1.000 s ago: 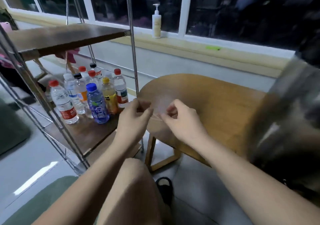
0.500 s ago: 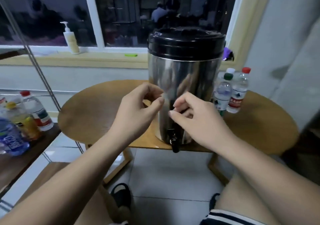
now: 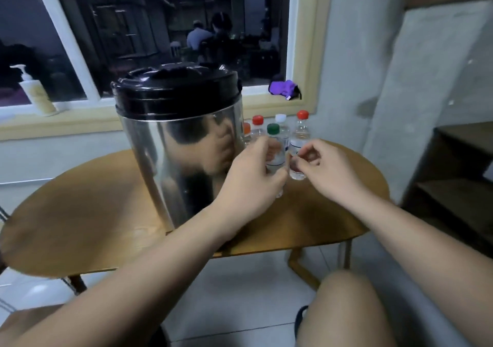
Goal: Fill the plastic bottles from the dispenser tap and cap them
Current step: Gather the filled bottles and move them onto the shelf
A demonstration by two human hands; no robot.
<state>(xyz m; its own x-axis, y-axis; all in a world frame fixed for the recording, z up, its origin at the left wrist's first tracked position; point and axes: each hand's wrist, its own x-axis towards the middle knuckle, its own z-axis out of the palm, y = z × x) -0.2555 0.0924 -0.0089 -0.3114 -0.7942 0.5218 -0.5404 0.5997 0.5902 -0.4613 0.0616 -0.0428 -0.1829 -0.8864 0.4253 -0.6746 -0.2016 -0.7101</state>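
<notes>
A steel dispenser [image 3: 181,144] with a black lid stands on the round wooden table [image 3: 80,213]; my left forearm hides its tap. Right of it stand several small clear bottles: a green-capped bottle [image 3: 275,140] in front, a red-capped bottle [image 3: 301,133] beside it, and white-capped, red-capped and orange-capped ones behind. My left hand [image 3: 250,178] curls round the green-capped bottle's lower half. My right hand [image 3: 325,168] is just in front of the red-capped bottle, fingers curled with thumb against forefinger, holding nothing I can make out.
A pump bottle [image 3: 37,93] and a purple bundle [image 3: 284,89] sit on the window sill behind the table. Dark wooden shelves [image 3: 453,186] stand at the right. My bare knee [image 3: 344,306] is below the table's front edge.
My view has swung right, from the shelf of filled bottles to the dispenser and then the bottles beside it. Both hands moved right from the dispenser's front; the left now grips the green-capped bottle.
</notes>
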